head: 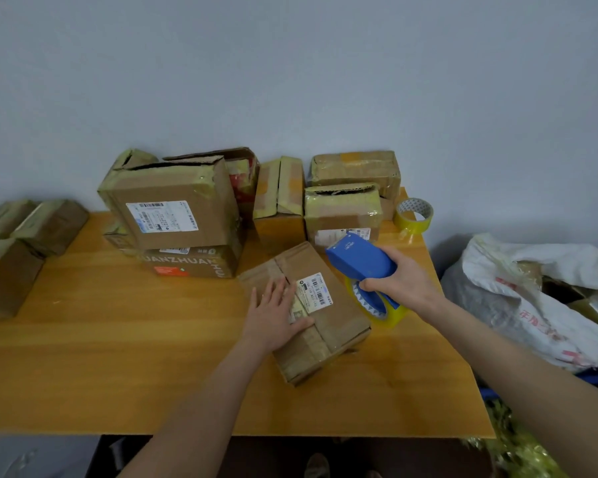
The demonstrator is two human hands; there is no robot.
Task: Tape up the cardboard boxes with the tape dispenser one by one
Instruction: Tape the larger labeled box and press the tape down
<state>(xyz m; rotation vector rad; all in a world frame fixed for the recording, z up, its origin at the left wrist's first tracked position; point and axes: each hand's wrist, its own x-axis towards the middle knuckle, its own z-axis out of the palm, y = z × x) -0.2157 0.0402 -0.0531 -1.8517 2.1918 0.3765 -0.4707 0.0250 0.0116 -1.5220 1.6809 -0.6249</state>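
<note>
Box (339,315): near middle of table (118,357), lying at an angle, white label on top.
Left hand (273,315): flat on box top, fingers straight, beside label.
Tape dispenser (359,262): blue, yellow roll, just beside box's right edge.
Right hand (404,284): fingers wrapped round dispenser.
Stacked boxes (173,208): along wall at table's back.
Spare tape roll (413,215): back right corner.
White sack (532,298): right of table.

Left grip (277,315) lies flat, fingers straight, on top of the cardboard box (340,317), which sits at an angle on the yellow bench (118,357). Right grip (399,279) is wrapped round the blue tape dispenser (359,258), just off the box's right side. More boxes (173,215) are piled along the wall, with a spare tape roll (414,215) at the back right corner.
</note>
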